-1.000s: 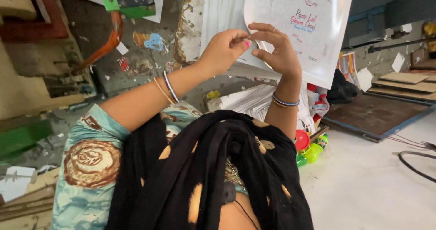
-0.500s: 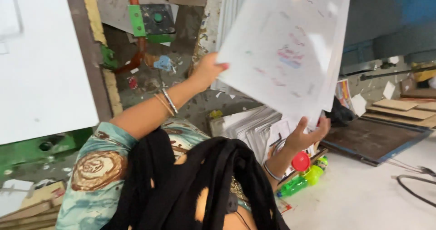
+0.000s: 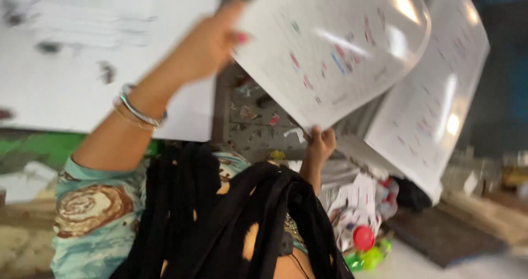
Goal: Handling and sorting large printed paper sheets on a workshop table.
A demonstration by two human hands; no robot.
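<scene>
So you have two hands up, and each one holds paper. Your left hand [image 3: 212, 42] is raised high, with its fingers closed on the top left edge of a big shiny sheet [image 3: 335, 48]. Your right hand [image 3: 320, 144] is lower down, pinching the bottom edge of that same sheet. The sheet bends like a curved sail, and light shines off it in bright streaks.

Count the sheets and you get two that are plain to see. A second sheet [image 3: 440, 114] hangs behind the first one, off to the right, and it curls too. Its bottom corner dips down toward the messy pile. You cannot tell if more sheets are stuck between them.

On your left wrist you wear bangles [image 3: 137, 111]; it looks like two or three, but the blur makes the count hard. A black scarf [image 3: 231, 218] lies over your patterned sleeve [image 3: 93, 213].

A large white board [image 3: 82, 59] fills the top left, and its top and left sides are cut off. Your left arm covers part of it. The marks on it are smeared.

Low down on the right sits one red cap [image 3: 363, 238] beside a green bottle [image 3: 366, 258]. A pile of papers [image 3: 357, 199] lies just above them. A dark flat tray [image 3: 440, 238] is near, partly out of focus. All the little marks on the sheets are too blurry to read.
</scene>
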